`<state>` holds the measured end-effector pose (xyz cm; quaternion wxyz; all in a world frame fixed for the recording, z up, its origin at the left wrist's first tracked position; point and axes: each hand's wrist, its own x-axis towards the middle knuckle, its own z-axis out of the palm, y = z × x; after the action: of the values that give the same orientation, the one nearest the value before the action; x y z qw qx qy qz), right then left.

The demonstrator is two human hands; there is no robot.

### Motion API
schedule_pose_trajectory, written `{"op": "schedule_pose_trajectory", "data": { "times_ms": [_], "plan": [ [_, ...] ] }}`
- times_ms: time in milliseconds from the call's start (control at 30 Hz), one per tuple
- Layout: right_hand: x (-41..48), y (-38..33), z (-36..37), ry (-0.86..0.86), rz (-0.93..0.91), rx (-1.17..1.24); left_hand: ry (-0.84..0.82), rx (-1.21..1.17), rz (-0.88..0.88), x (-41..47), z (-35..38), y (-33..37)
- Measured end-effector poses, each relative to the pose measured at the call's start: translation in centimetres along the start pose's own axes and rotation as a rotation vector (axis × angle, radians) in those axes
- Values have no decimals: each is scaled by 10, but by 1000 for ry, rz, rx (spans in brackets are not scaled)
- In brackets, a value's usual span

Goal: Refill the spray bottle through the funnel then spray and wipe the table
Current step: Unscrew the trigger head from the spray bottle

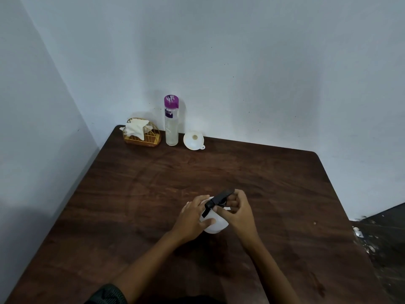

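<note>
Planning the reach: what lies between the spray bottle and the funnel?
Only bare table, in the head view, from spray bottle to funnel.

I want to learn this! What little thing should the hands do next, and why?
Probably twist the black spray top off. The left hand holds the white bottle, the right hand pinches the top, and the funnel lies far off by the wall.
</note>
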<state>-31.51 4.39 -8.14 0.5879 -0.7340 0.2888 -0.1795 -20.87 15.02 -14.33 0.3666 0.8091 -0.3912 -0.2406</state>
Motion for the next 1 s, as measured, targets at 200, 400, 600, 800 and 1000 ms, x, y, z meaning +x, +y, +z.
{"op": "schedule_pose_trajectory", "data": {
  "times_ms": [200,400,600,800,1000],
  "plan": [
    [6,1,-3,-27,-37,-64,-39,95,17,2,-1,1],
    [1,1,-6,-123,-38,-81,-44,135,24,3,1,-4],
    [-1,-1,-2,-88,5,-17,-23,63,4,-1,-2,2],
    [7,2,-3,-55,-40,-53,-33,75,5,-1,-3,3],
    [0,-1,-10,-175,-46,-57,-47,100,17,0,1,-3]
  ]
}}
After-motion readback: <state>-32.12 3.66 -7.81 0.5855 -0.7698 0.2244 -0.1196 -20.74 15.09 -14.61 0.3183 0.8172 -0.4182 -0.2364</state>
